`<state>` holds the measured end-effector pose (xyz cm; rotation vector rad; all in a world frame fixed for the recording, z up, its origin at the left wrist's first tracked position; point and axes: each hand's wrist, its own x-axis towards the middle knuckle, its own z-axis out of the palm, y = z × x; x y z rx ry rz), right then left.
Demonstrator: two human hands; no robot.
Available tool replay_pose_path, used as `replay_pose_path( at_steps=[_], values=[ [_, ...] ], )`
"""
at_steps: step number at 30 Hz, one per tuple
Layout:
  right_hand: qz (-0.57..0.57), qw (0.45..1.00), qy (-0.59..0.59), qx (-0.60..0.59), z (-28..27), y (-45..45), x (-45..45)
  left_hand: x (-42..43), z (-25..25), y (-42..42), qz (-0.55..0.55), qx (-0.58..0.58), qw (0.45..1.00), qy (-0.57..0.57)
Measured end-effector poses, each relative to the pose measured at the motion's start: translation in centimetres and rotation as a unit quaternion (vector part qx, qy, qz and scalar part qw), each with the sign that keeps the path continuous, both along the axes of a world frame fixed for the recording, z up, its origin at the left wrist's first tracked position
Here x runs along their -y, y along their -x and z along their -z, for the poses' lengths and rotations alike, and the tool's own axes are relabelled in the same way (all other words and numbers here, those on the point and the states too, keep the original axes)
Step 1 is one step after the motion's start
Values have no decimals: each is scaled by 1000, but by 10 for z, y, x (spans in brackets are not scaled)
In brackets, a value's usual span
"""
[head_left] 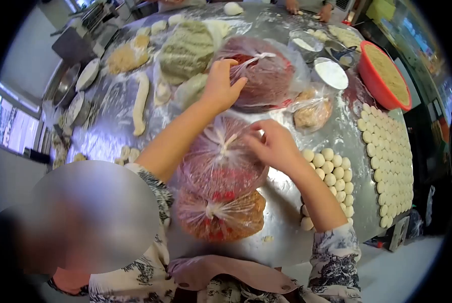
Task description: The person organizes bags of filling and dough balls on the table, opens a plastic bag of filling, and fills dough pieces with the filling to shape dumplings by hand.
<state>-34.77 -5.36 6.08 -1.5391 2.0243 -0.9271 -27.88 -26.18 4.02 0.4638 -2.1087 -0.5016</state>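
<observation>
My left hand [222, 87] reaches over the near left side of a large knotted clear plastic bag of dark red filling [264, 81]. Its thumb and fingers are apart, against or just above the plastic. Nearer to me, my right hand [275, 145] is at the right side of a second knotted bag of reddish filling [221, 169]. The thumb and forefinger there are bent but apart; whether they touch the plastic is unclear. Closest to my body lies a third tied bag of orange-brown filling [223, 217], its top against the second bag.
Rows of round dough pieces [387, 161] cover the table's right side, with more dough balls [332, 174] beside my right forearm. A red basin [365, 76] holds brown filling. Left are a dough strip [141, 103] and a green mass [185, 53]. Another person's hands [324, 12] are at the far edge.
</observation>
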Motion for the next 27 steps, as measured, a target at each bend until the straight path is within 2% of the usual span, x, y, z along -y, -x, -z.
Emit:
replay_pose_path(
  at_steps=[1,2,4,7,8,10,15,18,20,24,27],
  values=[
    [-51,997,27,-43,-1,-13,-6,-5,-3,-22,0,0,1000,19],
    [-72,995,-5,-61,-3,-27,-8,-12,-4,-45,-5,26,999,-30],
    [-39,981,-112,-152,-9,-55,-6,-33,-5,-91,-14,74,989,-124],
    [19,961,-160,-225,-4,-78,14,-77,-6,-150,-32,76,976,-203],
    [-6,960,-183,-214,-7,-80,21,-94,-9,-168,-38,82,966,-244],
    [-59,952,-231,-190,-15,-79,35,-123,-3,-202,-41,99,970,-216],
    [-51,945,-272,-172,-13,-84,48,-177,15,-253,-30,107,965,-237],
    [-34,960,-228,-160,3,-70,52,-194,14,-263,-39,91,958,-271],
    [5,977,-206,-59,-8,-49,48,-199,10,-265,-44,81,955,-282],
    [98,983,-127,94,-55,-43,40,-198,17,-276,-59,85,957,-270],
    [188,977,-47,91,-103,-19,52,-196,21,-281,-60,93,958,-265]
  ],
)
